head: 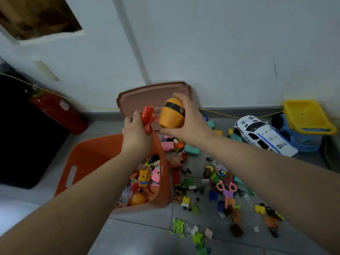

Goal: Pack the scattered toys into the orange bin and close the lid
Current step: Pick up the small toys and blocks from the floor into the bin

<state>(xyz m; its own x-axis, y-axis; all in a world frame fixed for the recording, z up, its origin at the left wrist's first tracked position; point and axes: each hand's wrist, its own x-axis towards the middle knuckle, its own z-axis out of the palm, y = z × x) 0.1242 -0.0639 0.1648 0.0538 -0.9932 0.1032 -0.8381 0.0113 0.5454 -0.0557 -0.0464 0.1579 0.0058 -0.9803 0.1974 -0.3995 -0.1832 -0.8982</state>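
Above the far rim of the orange bin (88, 159), half full on the floor (147, 234), the left hand (135, 132) grips red blocks (148, 115) and the right hand (192, 122) clasps an orange egg toy (171, 117). Lower both well inside before releasing, so nothing bounces out.

Reaching forward with both bare forearms, wrists raised and close together. Pinching a red block toy (147, 116) in the curled fingers of the left hand (135, 129), knuckles facing the camera. Clasping an orange egg toy (171, 116) in the right hand (186, 120), fingers over the top, thumb underneath.
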